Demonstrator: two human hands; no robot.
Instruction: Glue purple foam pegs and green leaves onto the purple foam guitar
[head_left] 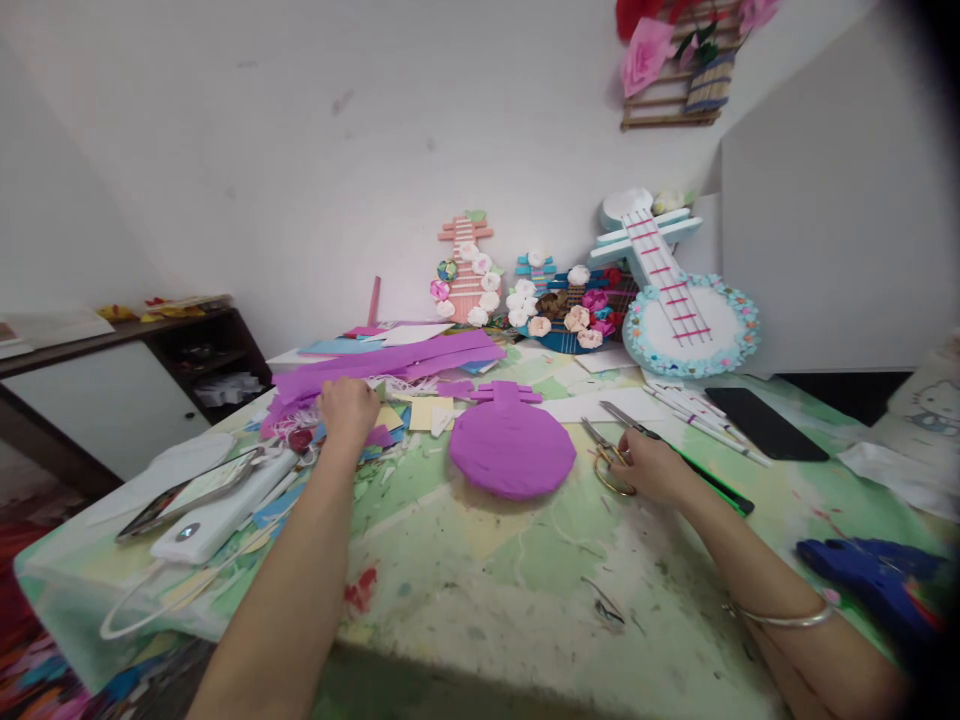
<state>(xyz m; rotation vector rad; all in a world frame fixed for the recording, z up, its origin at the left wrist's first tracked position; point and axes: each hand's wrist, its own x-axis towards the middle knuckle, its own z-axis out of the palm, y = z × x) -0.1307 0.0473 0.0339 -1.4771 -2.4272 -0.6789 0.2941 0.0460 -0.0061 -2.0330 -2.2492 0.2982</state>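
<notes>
At the edge of a heap of purple crepe paper (390, 360) and white string (409, 385), my left hand (349, 410) is closed; its fingertips are turned away, so what it grips, if anything, is hidden. My right hand (651, 466) has its fingers on the gold handles of a pair of scissors (613, 470), lying on the table with blades pointing away. Beside that hand is a green and black utility knife (716, 482). Between both hands lies a purple paper-covered lute shape (513, 450), with a round body and a short neck with crosspieces.
Finished decorated lutes (690, 325) lean at the back wall. White sticks with purple bands (712, 425) and a black phone (766, 424) lie right; a blue glue gun (862, 570) sits nearer. A white power bank (225, 508) with a cable lies left. Paper scraps (431, 413) litter the patterned tablecloth (465, 590).
</notes>
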